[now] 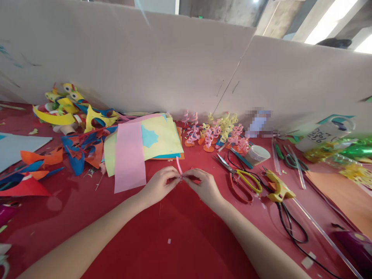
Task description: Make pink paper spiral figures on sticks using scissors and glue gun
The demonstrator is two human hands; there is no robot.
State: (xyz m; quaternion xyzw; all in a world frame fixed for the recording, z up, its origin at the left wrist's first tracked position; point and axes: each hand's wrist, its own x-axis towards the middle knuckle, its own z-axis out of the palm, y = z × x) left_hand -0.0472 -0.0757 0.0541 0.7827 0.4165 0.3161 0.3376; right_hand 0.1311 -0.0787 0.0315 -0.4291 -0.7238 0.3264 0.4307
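A narrow pink paper strip (179, 166) stands up between my hands, its lower end pinched at the fingertips. My left hand (164, 184) is closed on it with thumb and forefinger. From the other side my right hand (205, 186) meets it, its fingers also pinched at the strip's lower end. The fingertips hide how that end is shaped. Just left of my hands lies a wide pink paper sheet (130, 159) over a stack of yellow and blue paper (168, 135). Behind my hands stand small curled pink paper pieces (208, 139) on orange bases.
On the right lie scissors (242, 178) with red and yellow handles, a yellow glue gun (279, 186) with a black cord, and a paper cup (258, 155). Cut coloured paper shapes (84, 151) are piled at left. A white partition (130, 58) closes off the red table's back.
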